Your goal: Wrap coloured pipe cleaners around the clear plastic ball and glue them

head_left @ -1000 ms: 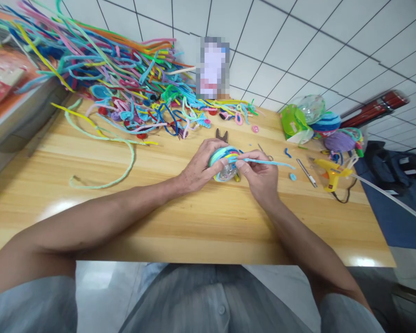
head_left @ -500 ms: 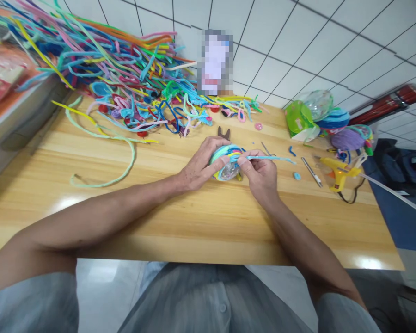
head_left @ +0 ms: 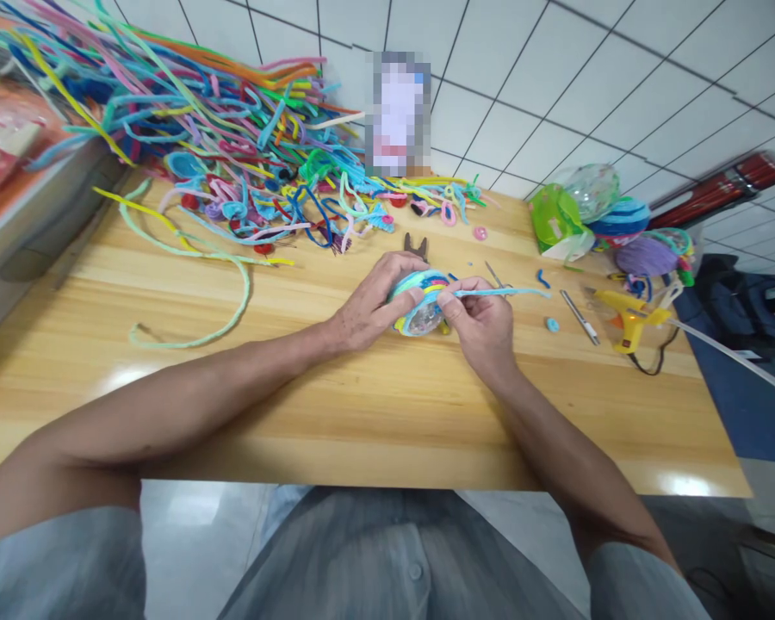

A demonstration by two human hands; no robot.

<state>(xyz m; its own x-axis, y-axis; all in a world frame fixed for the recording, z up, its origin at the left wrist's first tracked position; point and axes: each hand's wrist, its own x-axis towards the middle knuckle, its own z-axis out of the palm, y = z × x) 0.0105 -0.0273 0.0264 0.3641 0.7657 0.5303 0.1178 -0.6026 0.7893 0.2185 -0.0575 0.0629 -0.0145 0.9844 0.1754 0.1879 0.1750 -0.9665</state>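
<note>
My left hand [head_left: 382,301] is wrapped around the left side of a clear ball [head_left: 426,319] banded with colourful pipe cleaners in light blue, yellow, red and green. Bare clear surface shows on the side facing me. At the ball's right edge, the thumb and fingers of my right hand [head_left: 484,323] pinch a light blue pipe cleaner [head_left: 517,292], whose free end sticks out to the right. Just behind the ball lie pliers [head_left: 417,247], their dark jaws pointing away and the rest mostly hidden.
A big heap of pipe cleaners [head_left: 232,129] fills the back left. To the right lie a craft knife [head_left: 579,317], a yellow glue gun [head_left: 633,319] and a small blue coil [head_left: 551,325]. Wrapped balls [head_left: 646,256] and a green packet [head_left: 554,220] sit at the back right. A blurred phone [head_left: 397,116] leans on the wall.
Both hands stay on the ball with almost the same grip. My right fingers have shifted very slightly left along its edge; the view has tilted a little.
</note>
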